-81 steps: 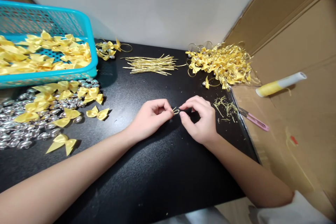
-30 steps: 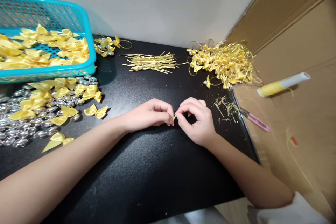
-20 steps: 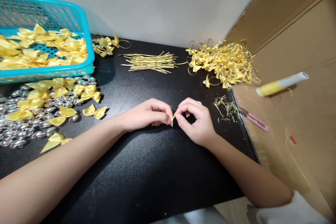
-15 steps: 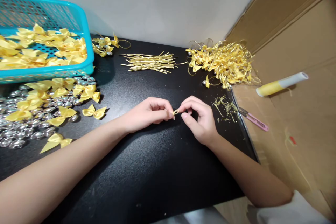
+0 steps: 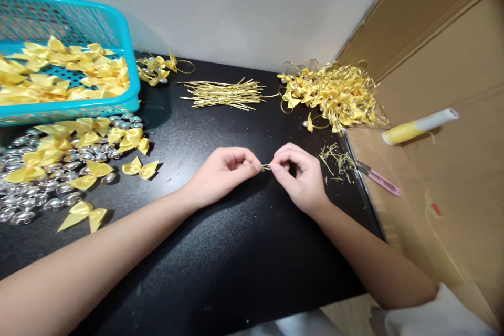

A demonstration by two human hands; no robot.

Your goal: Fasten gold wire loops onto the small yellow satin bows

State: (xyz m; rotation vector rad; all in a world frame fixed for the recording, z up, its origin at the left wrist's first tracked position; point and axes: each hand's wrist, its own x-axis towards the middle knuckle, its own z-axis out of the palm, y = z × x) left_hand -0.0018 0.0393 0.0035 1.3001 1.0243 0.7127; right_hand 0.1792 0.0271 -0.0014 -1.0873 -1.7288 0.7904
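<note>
Over the middle of the black table [image 5: 236,252], my left hand [image 5: 226,173] pinches one end of a short gold cord [image 5: 266,167]. The other end sits between the thumb and forefinger of my right hand [image 5: 301,176]. The cord spans the small gap between my fingertips and looks doubled there; the rest of it is hidden by my fingers. Behind my hands lies a bundle of straight gold cords [image 5: 224,93]. To the left of my left hand is a single yellow ribbon bow [image 5: 140,168].
A blue basket [image 5: 132,79] of yellow bows stands back left, with silver beads [image 5: 23,199] before it. Back right is a heap of bows on gold loops [image 5: 334,92]. Cord scraps [image 5: 336,161] and a pink-handled tool [image 5: 381,181] lie at the right edge, near a yellow-white tube [image 5: 421,126].
My right fingertips have closed onto the cord, where before they were just beside its small loop. The cord is now drawn out straight between both hands.
</note>
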